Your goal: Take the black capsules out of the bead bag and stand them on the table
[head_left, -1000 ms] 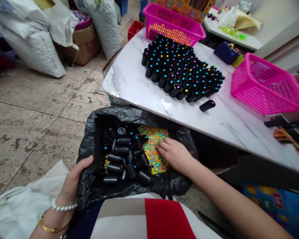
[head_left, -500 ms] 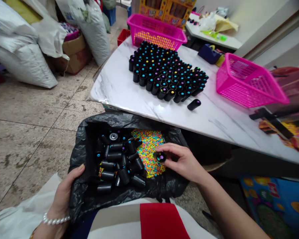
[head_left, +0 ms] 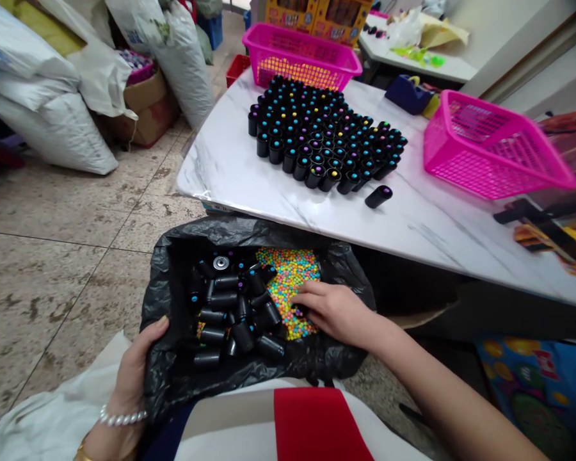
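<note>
On my lap sits a box lined with a black plastic bag (head_left: 249,230). It holds small pastel beads (head_left: 290,275) and several loose black tubes (head_left: 230,314). My right hand (head_left: 336,310) rests low on the beads, fingers curled round a black tube whose dark end just shows at the fingertips. My left hand (head_left: 134,371) grips the bag's near left edge, thumb over the rim. Beyond the bag, many black tubes with coloured bead tops (head_left: 317,134) stand packed together on the marble table (head_left: 240,173). One tube (head_left: 378,196) lies alone on its side beside them.
Two pink mesh baskets stand on the table, one at the back (head_left: 300,54) and one at the right (head_left: 489,147). A blue tape dispenser (head_left: 406,96) sits between them. White sacks (head_left: 43,115) and a cardboard box (head_left: 144,109) stand on the tiled floor at the left.
Half a second ago my right hand held a black tube with a purple top above the beads; now it has dropped back down onto them. My left hand stays on the bag.
</note>
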Motion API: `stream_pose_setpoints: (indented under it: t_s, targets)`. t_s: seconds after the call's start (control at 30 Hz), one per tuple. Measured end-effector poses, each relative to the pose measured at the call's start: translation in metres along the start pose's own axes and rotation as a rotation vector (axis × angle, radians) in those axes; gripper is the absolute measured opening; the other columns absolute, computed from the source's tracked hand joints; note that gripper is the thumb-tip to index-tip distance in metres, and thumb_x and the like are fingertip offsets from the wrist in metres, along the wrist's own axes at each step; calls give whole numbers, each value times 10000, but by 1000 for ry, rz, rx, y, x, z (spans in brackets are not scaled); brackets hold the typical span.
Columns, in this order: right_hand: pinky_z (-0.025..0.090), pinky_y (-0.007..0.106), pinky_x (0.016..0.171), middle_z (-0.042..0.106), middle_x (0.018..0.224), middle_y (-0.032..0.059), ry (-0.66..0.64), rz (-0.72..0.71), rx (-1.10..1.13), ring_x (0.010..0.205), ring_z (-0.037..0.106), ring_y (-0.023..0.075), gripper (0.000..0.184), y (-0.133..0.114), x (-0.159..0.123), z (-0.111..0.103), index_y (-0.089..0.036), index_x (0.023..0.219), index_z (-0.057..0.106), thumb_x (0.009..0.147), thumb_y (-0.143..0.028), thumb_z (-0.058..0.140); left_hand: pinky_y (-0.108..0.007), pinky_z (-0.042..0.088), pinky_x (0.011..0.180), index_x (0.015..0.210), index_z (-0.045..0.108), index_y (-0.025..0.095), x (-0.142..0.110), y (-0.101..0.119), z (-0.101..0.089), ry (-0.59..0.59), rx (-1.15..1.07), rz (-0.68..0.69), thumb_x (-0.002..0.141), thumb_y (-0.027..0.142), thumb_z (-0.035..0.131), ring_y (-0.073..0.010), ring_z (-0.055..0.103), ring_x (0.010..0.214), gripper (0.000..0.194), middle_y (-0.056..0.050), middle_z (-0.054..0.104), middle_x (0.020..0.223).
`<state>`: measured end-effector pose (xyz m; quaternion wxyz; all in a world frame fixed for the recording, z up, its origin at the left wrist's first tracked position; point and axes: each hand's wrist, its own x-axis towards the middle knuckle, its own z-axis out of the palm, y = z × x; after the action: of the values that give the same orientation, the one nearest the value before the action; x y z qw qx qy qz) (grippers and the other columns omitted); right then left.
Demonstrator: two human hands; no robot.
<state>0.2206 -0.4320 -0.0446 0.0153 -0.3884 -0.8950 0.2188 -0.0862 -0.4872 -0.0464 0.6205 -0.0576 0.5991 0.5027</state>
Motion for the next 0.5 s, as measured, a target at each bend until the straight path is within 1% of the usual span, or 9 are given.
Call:
stream_pose_setpoints:
  t_s: [0.07, 0.13, 0.2, 0.23, 0.33, 0.4, 0.47, 0.5]
  targets:
    - [494, 258, 739, 607, 1113, 54, 153, 80, 199, 848, 602, 137, 343, 4, -8, -7, -228, 1155, 607, 840, -110, 538, -386, 610, 676, 781, 740, 138, 2, 0, -1, 21, -3, 1, 684, 108, 634, -285, 731, 709, 147, -52, 755, 648]
    - [481, 229, 641, 604, 1068, 38, 274, 155, 380, 713, 575, 98, 327, 6, -15, -11, -237, 1112, 625, 818, -105, 564, -375, 612, 660, 782, 740, 140, 5, 1, -2, 34, 2, -3, 666, 101, 640, -279, 730, 680, 158, -48, 759, 664]
    - [458, 218, 577, 602, 1019, 29, 329, 203, 533, 645, 542, 85, 306, 5, -18, -13, -239, 1078, 640, 796, -125, 615, -379, 614, 661, 797, 744, 140, 7, 1, -3, 26, 9, -8, 654, 101, 643, -280, 730, 676, 179, -51, 766, 696]
    - [455, 219, 574, 602, 1005, 27, 349, 219, 584, 646, 538, 87, 299, 4, -18, -14, -240, 1067, 646, 785, -140, 641, -385, 615, 666, 807, 746, 141, 7, 2, -3, 17, 12, -12, 649, 104, 646, -287, 730, 688, 191, -56, 770, 722]
    - [455, 230, 588, 607, 971, 26, 424, 264, 649, 655, 530, 97, 294, 0, -18, -19, -234, 1041, 658, 755, -172, 692, -398, 620, 663, 837, 757, 158, 7, 0, -5, 8, 34, -39, 634, 134, 666, -316, 728, 745, 223, -66, 776, 814]
    - [447, 233, 572, 612, 920, 20, 499, 314, 664, 624, 515, 97, 292, 3, -19, -25, -228, 1037, 653, 751, -191, 696, -393, 627, 637, 850, 764, 193, 8, -2, -8, 35, 60, -70, 622, 184, 700, -332, 724, 774, 237, -53, 774, 855]
    - [441, 237, 561, 618, 868, 15, 629, 398, 664, 607, 515, 101, 304, 13, -22, -33, -217, 1042, 638, 746, -236, 704, -353, 631, 573, 857, 768, 253, 13, -3, -13, 81, 89, -80, 590, 221, 743, -328, 723, 787, 270, -14, 774, 832]
    - [442, 240, 568, 621, 838, 12, 711, 452, 636, 611, 524, 107, 318, 20, -24, -38, -211, 1046, 632, 742, -263, 708, -324, 626, 528, 868, 767, 291, 17, -1, -15, 90, 99, -85, 568, 219, 759, -319, 726, 778, 309, 13, 772, 788]
